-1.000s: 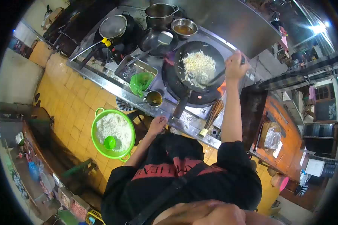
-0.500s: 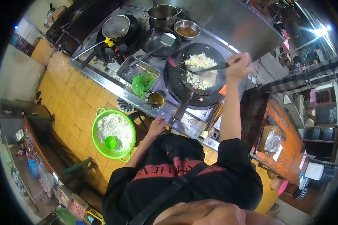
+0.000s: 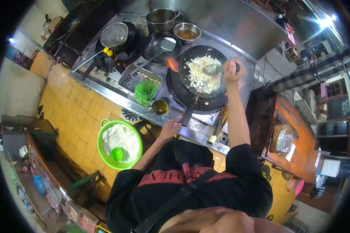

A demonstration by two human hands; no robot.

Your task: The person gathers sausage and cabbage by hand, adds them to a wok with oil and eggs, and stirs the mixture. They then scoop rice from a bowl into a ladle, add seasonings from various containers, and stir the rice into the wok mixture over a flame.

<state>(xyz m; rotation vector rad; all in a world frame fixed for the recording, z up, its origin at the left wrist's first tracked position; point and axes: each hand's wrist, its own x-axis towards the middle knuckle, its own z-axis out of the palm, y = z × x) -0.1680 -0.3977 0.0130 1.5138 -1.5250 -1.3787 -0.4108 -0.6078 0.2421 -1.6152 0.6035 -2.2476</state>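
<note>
My right hand (image 3: 232, 71) is closed around the handle of a ladle (image 3: 212, 70), whose bowl rests on white rice (image 3: 202, 73) in a dark wok (image 3: 184, 58). Flames show at the wok's left and right sides. My left hand (image 3: 170, 128) has its fingers curled in beside the end of the wok's handle (image 3: 188, 114), near the stove's front edge; whether it touches the handle is not clear. A metal cup (image 3: 159, 107) with a spoon stands just above that hand.
A green basket (image 3: 101, 145) of rice with a green cup is at the lower left. A metal tray (image 3: 129, 82) holds a green bag. Pans, a strainer (image 3: 114, 34), a pot (image 3: 161, 19) and a bowl of brown liquid (image 3: 187, 32) stand behind.
My right hand has moved left and slightly down with the ladle, whose bowl is now right of the rice's middle. My left hand has come nearer the wok handle. Flames have grown.
</note>
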